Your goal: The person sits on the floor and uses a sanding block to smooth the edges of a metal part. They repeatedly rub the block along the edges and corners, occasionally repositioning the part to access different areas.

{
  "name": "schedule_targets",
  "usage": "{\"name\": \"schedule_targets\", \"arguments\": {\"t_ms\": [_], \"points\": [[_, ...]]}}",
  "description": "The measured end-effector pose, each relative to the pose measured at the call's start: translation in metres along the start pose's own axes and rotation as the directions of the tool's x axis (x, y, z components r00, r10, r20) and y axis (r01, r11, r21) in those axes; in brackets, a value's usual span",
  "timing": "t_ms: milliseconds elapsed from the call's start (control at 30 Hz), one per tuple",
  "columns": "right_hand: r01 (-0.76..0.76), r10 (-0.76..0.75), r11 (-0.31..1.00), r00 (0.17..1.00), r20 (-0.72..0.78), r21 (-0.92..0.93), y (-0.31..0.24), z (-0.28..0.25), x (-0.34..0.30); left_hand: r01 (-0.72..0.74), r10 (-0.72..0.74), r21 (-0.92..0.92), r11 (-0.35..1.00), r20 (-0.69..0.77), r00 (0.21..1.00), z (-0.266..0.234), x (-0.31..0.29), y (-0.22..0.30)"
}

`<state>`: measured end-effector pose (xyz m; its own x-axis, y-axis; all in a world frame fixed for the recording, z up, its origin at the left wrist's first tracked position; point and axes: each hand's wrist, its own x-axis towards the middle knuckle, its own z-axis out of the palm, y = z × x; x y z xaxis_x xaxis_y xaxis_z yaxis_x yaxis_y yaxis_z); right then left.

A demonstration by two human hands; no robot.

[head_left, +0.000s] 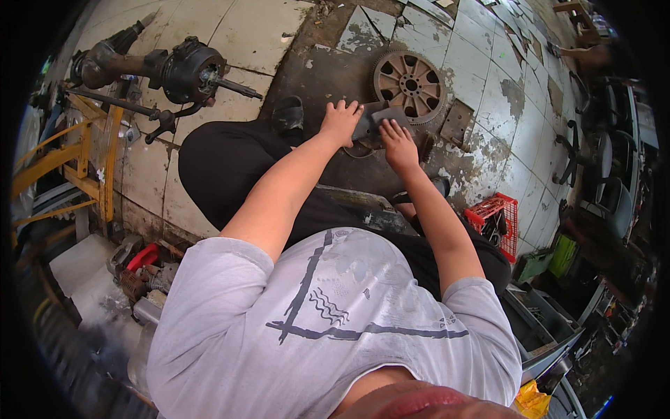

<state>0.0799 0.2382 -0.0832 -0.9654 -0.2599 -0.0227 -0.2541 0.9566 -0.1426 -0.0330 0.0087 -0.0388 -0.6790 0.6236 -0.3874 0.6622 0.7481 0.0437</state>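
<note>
My left hand (341, 123) rests at the left edge of a dark, flat metal piece (364, 128), its fingers stretched and slightly spread. Close beside it, my right hand (400, 145) has its fingers laid over a small dark rectangular pad (389, 114) on top of that piece. The pad's exact kind cannot be made out, and my fingers hide its near edge. Just beyond lies a rusty toothed flywheel (407, 83) with spokes. Part of a round metal rim (358, 151) shows below the flat piece.
A rusty square plate (457, 123) lies right of the flywheel. At the left, a greasy axle assembly (188, 73) stands by a yellow frame (108, 167). A red plastic basket (497, 222) with tools sits at the right. A black sandal (287, 114) shows near my left knee.
</note>
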Motion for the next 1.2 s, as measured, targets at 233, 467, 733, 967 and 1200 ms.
{"name": "schedule_targets", "arguments": {"t_ms": [233,467,733,967,1200], "points": [[0.168,-0.156,0.983,0.975,0.158,-0.068,-0.012,-0.004,-0.007,0.005,-0.005,-0.039,0.999,-0.004,1.000,0.004,0.001,0.003],[0.041,-0.037,0.999,0.992,0.119,-0.031,-0.005,-0.004,0.001,-0.004,0.004,-0.054,0.999,-0.002,1.000,0.005,0.001,-0.002],[-0.093,0.094,0.996,0.991,0.091,-0.012,-0.007,-0.002,-0.001,0.003,-0.001,-0.070,0.998,0.024,1.000,0.009,0.004,-0.001],[0.017,-0.017,1.000,0.998,0.062,0.000,-0.004,0.003,-0.003,0.014,-0.013,-0.080,0.997,0.014,1.000,0.013,0.005,0.001],[-0.115,0.114,0.993,0.993,0.027,0.022,-0.010,0.001,0.002,0.019,-0.017,-0.081,0.997,0.028,0.999,0.009,0.008,0.003]]}}
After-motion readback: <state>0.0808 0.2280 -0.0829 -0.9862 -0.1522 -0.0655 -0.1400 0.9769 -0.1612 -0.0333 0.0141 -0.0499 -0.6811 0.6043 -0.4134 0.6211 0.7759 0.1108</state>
